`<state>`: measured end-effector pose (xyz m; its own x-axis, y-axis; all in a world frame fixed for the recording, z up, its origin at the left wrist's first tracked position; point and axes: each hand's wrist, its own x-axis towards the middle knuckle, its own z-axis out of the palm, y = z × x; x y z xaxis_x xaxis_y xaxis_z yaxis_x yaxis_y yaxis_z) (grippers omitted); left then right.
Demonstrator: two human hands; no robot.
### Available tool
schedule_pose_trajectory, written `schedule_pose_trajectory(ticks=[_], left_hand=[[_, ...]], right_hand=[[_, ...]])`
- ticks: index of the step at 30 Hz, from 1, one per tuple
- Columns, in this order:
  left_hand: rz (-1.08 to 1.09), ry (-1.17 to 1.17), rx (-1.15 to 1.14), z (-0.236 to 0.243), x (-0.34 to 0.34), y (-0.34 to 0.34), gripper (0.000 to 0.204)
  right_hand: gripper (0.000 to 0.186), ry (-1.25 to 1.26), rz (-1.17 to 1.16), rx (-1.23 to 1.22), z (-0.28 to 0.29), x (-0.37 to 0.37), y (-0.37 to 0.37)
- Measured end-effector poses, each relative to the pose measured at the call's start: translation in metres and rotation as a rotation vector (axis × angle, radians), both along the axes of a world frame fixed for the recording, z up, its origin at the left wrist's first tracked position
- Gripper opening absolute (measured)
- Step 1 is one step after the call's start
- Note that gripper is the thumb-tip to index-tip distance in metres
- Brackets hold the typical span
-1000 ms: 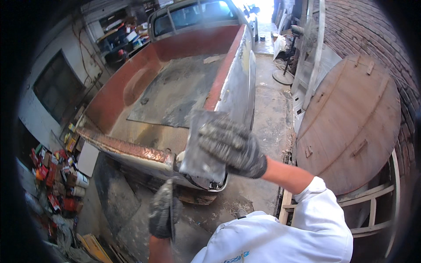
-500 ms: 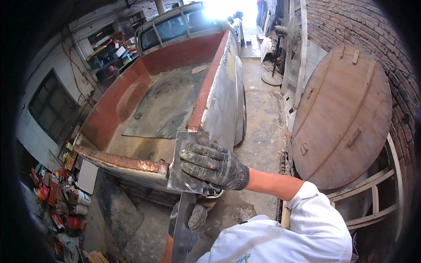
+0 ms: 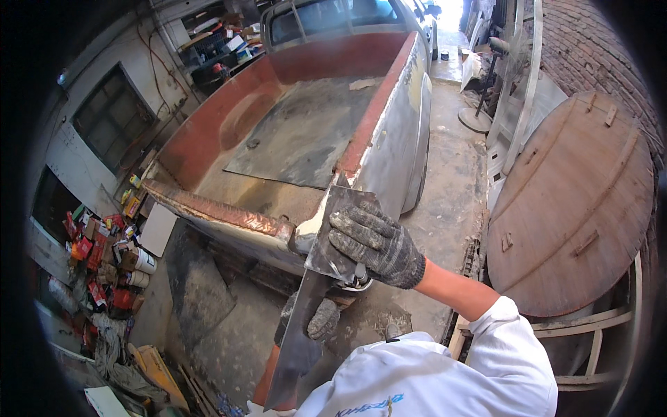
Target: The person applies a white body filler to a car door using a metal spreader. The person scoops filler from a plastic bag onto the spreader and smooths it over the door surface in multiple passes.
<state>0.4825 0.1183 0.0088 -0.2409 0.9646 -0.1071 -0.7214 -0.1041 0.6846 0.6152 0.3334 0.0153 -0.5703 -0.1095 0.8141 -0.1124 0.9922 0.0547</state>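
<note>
1. right hand in a grey knit glove (image 3: 375, 243) is clamped on a flat grey metal scraper blade (image 3: 337, 233), at the rusty red truck bed (image 3: 299, 132) back corner.
2. left gloved hand (image 3: 316, 321) grips the long shiny metal strip (image 3: 295, 347) below.
3. both look thin, stiff and sharp; hold the flat faces.

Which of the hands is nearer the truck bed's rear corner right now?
Right. The right hand grips the upper metal scraper just beside the truck bed's rear corner. The left hand sits lower, below the corner, holding the long metal blade.
</note>
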Motion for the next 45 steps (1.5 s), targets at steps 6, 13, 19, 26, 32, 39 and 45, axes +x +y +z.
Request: schedule_pose_trajectory(ticks=[6,13,19,26,32,39,45], left_hand=[[0.131,0.107,-0.152,0.024,-0.041,0.001,0.038],[0.342,1.306,-0.46,0.092,-0.052,0.0,0.035],[0.175,2.431,0.093,0.136,-0.075,0.047,0.041],[0.033,2.86,-0.144,0.099,-0.027,0.064,0.049],[-0.134,2.678,-0.289,0.083,-0.033,0.049,0.062],[-0.218,2.432,-0.36,0.086,-0.039,0.037,0.072],[-0.217,2.429,-0.393,0.081,-0.039,0.042,0.072]], right_hand=[[0.054,-0.04,-0.096,-0.263,-0.001,0.024,0.014],[0.034,0.083,-0.002,-0.961,0.018,0.07,0.083],[0.046,-0.145,-0.185,-0.836,0.095,0.06,0.096],[0.057,-0.513,-0.314,-0.087,0.049,-0.01,0.078],[0.047,-0.478,-0.167,-0.077,0.017,-0.024,0.094],[0.044,-0.526,-0.001,-0.144,0.017,-0.038,0.115],[0.046,-0.555,-0.005,-0.112,0.01,-0.047,0.122]])
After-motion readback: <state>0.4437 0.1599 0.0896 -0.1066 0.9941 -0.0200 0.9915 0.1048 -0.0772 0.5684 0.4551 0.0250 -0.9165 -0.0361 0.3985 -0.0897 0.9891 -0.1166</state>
